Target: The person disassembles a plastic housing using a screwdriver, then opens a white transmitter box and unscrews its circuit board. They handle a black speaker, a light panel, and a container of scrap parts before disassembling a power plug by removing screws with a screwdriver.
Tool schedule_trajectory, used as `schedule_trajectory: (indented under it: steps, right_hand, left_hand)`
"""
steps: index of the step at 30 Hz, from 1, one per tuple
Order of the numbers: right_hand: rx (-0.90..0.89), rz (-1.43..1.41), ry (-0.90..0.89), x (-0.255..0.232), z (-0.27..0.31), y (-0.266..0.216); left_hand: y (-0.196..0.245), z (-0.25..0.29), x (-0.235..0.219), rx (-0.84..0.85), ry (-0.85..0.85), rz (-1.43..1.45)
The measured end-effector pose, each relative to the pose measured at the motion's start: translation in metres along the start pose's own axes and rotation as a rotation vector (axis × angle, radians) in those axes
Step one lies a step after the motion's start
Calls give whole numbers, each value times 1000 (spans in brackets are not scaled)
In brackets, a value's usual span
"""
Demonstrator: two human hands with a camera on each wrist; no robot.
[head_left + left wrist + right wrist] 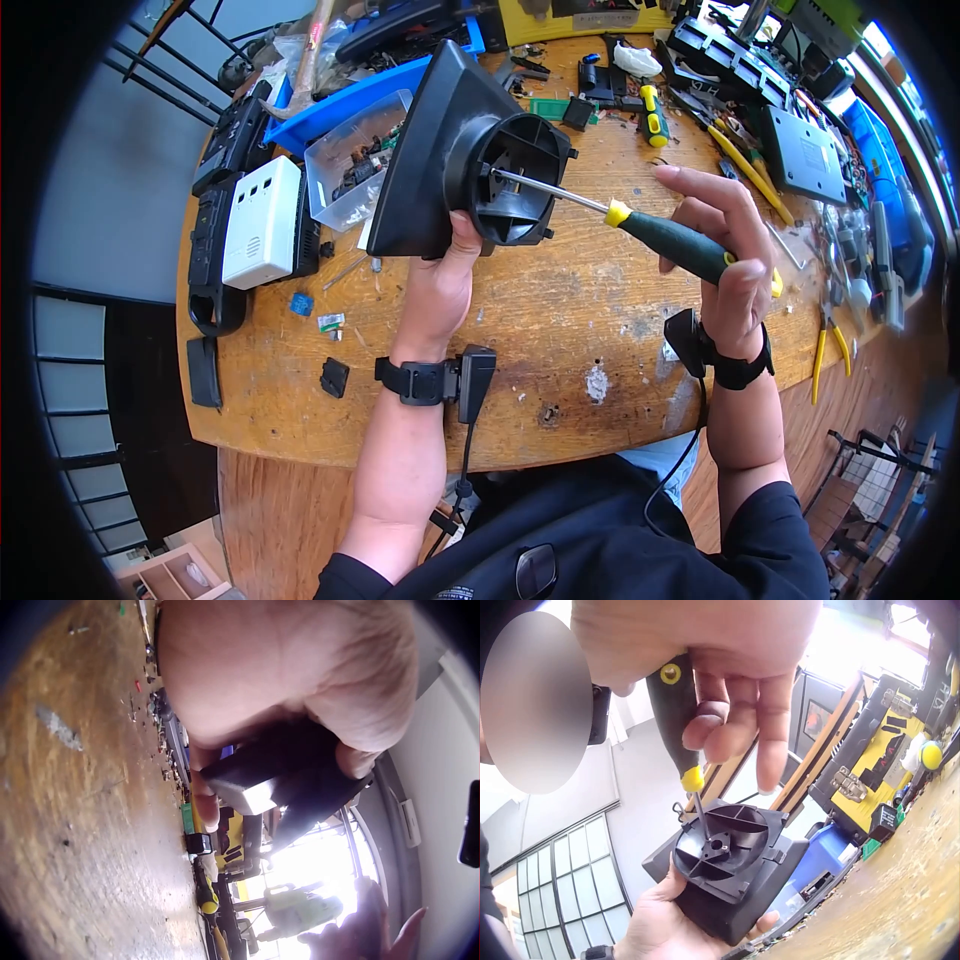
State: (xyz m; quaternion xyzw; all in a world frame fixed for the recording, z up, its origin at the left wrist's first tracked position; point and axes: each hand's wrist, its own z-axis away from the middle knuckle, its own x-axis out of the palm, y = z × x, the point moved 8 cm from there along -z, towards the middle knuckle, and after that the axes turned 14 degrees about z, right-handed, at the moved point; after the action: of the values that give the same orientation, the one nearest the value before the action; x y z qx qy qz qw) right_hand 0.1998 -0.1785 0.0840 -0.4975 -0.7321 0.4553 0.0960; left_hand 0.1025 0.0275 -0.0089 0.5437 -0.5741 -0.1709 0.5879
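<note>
My left hand grips a black plastic housing from below and holds it up over the bench, its round collar facing right. In the right wrist view, ribs cross inside the collar around a small square mount at the centre. A screwdriver with a dark green handle and yellow neck is held in my right hand. Its metal shaft reaches into the collar, with the tip at the mount. Some right fingers stand out loosely from the handle. In the left wrist view the housing is mostly dark.
On the left lie a white box, a clear bin of parts and a blue tray. Behind are a yellow-and-black screwdriver and a black block. Yellow-handled pliers and a grey panel lie right. Scraps dot the wooden bench.
</note>
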Motion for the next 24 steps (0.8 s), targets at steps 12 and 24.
schedule_trajectory:
  steps: [12, 24]
  right_hand:
    - [-72, 382, 64, 2, -5, -11]
    - [-275, 504, 41, 14, -4, -30]
  left_hand:
    - [0, -2, 1, -8, 35, 99]
    - [5, -4, 0, 12, 64, 176]
